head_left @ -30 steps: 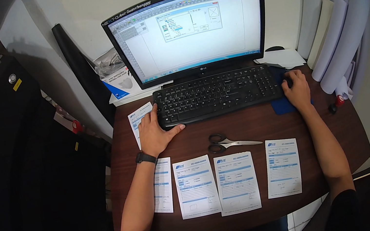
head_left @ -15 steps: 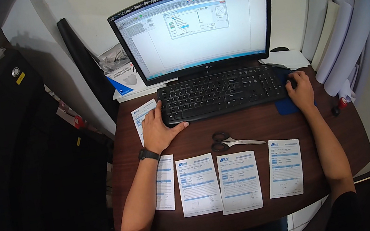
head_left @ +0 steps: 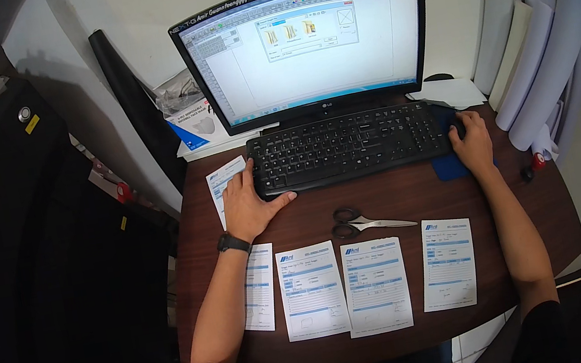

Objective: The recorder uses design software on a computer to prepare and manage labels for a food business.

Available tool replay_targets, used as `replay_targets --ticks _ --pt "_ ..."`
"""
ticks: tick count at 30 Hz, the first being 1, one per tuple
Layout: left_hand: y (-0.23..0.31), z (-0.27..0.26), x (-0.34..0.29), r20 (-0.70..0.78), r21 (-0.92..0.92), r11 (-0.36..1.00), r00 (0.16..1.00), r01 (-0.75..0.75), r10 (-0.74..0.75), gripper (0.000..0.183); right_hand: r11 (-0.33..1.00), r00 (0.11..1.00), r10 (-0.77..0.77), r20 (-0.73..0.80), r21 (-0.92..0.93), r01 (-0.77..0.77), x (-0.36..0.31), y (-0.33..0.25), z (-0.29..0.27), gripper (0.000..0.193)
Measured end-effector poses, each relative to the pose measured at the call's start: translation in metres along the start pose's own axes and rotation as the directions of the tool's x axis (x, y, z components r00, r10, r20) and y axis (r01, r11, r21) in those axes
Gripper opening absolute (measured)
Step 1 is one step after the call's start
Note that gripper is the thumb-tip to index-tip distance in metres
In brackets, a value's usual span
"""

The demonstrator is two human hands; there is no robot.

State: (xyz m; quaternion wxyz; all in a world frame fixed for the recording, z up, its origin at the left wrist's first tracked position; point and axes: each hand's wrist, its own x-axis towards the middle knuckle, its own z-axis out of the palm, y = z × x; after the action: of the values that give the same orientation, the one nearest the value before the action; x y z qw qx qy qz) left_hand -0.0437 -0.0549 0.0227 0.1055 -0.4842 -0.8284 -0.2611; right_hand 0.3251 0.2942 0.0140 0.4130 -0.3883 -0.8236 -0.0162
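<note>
Computer mouse (head_left: 458,124), dark and mostly covered, sits at the right end of a black keyboard (head_left: 346,147) on the table (head_left: 294,225), the person's right hand (head_left: 473,141) curled over it above a blue pad (head_left: 448,169). The left hand (head_left: 246,205) lies wide, thumb spread, its index finger against the keyboard's left edge and its palm partly over a printed form (head_left: 224,171). On the monitor (head_left: 318,75), a small window (head_left: 313,46) shows folder icons (head_left: 310,28) — the step in hand looks like browsing folders, and the next move would seem to call for slight, steady mouse travel and a click. Leftward room looks tight beside the keyboard; white paper (head_left: 450,94) lies just behind, tall paper rolls (head_left: 540,52) stand to the right. Scissors (head_left: 365,223) and four more forms (head_left: 312,294) lie nearer the person — well apart from the mouse.
</note>
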Motion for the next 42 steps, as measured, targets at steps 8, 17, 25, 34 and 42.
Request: replay_targets --ticks 8,17,25,34,42 --pt "0.0018 -0.0019 0.0001 0.028 0.008 1.000 0.999 0.018 -0.018 0.123 1.000 1.000 0.002 0.012 0.028 -0.003 -0.0002 -0.0057 -0.0041 0.025" --pt "0.0026 -0.0016 -0.0002 0.010 0.011 1.000 1.000 0.013 -0.013 0.122 1.000 1.000 -0.008 0.017 0.018 0.008 0.0001 -0.0024 -0.0019 0.026" --pt "-0.0003 0.0002 -0.0008 -0.004 0.011 1.000 1.000 0.009 -0.009 0.122 1.000 0.998 0.025 0.054 0.007 -0.026 0.0004 -0.0057 -0.0033 0.029" --pt "0.0002 -0.0009 -0.0009 0.006 0.016 1.000 1.000 0.014 -0.014 0.122 1.000 0.999 0.013 0.046 0.012 -0.014 0.0004 -0.0051 -0.0037 0.035" --pt "-0.0002 0.0003 -0.0011 -0.010 0.013 1.000 1.000 0.001 0.000 0.121 1.000 1.000 -0.002 0.029 0.021 0.001 -0.0003 -0.0038 -0.0031 0.030"
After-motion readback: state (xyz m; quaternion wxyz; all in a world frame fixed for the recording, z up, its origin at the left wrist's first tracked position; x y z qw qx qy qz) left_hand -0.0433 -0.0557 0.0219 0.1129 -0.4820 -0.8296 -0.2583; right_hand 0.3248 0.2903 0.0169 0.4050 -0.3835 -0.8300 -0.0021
